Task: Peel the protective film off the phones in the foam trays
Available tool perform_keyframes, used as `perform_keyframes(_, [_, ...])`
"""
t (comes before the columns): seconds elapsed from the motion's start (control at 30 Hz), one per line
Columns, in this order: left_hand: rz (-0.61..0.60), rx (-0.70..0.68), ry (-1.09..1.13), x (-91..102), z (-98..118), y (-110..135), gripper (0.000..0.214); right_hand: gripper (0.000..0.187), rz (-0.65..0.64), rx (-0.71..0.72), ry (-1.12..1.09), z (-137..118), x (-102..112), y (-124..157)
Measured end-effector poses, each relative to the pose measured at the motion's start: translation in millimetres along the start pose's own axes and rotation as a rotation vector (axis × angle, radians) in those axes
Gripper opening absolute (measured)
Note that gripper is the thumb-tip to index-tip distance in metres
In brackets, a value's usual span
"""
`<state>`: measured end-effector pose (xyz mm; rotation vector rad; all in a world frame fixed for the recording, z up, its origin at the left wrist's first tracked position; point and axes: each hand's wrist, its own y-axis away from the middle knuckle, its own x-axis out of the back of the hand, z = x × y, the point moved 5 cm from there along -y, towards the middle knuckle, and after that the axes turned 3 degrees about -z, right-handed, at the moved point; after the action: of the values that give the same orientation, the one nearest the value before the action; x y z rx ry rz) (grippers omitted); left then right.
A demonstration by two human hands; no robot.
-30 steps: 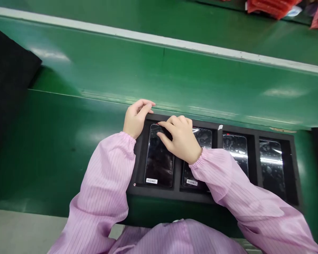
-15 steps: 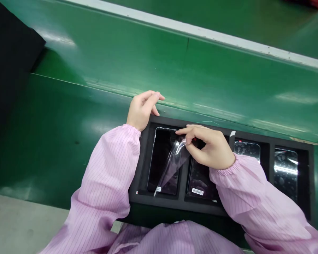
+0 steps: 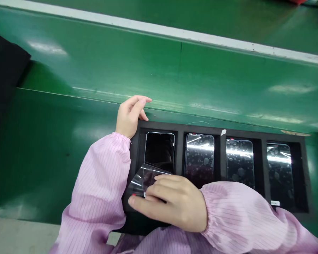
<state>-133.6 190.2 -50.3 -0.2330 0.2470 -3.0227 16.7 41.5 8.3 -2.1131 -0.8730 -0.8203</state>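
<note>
My left hand rests by the back left corner of the black foam tray, fingers loosely bent and apart, holding nothing. Low over the front of the tray's leftmost compartment, my right hand is closed on a clear protective film with a red tab. The film is curled and lies partly across the lower part of a dark phone screen, whose upper part is bare and glossy. My right hand hides the film's gripped edge and the front of the neighbouring compartment.
To the right, the tray's other compartments hold a second screen, a third screen and a fourth screen, all with bubbly film. A green ledge with a white edge strip runs behind. A black object stands at left.
My right hand has moved toward me and left, drawing the film down to the front of the first screen and uncovering its upper part. My left hand stays at the tray corner.
</note>
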Motion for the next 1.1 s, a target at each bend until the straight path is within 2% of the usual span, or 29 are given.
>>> perform_keyframes(0.1, [-0.010, -0.004, -0.014, -0.5, 0, 0, 0.030, 0.012, -0.014, 0.092, -0.061, -8, -10, 5])
perform_keyframes(0.23, [0.001, 0.002, -0.038, 0.0, 0, 1, 0.032, 0.015, -0.028, 0.214, -0.119, -12, -10, 8])
perform_keyframes(0.63, [0.022, 0.022, -0.021, 0.6, 0, 0, 0.026, 0.024, -0.064, 0.246, -0.063, -17, -14, 15])
perform_keyframes(0.73, [0.020, 0.036, -0.020, 0.6, -2, 0, 0.023, 0.022, -0.117, 0.261, -0.066, -14, -13, 16])
perform_keyframes(0.8, [0.023, 0.025, -0.002, 0.8, -2, -2, 0.022, 0.020, -0.127, 0.216, -0.119, -3, -8, 13])
perform_keyframes(0.97, [0.045, -0.024, 0.051, 1.8, -7, -5, 0.021, 0.028, -0.069, -0.047, -0.292, 49, 7, -2])
perform_keyframes(1.1, [0.040, -0.028, 0.057, 1.3, -9, -6, 0.020, 0.040, -0.091, -0.158, -0.095, 70, 15, -6])
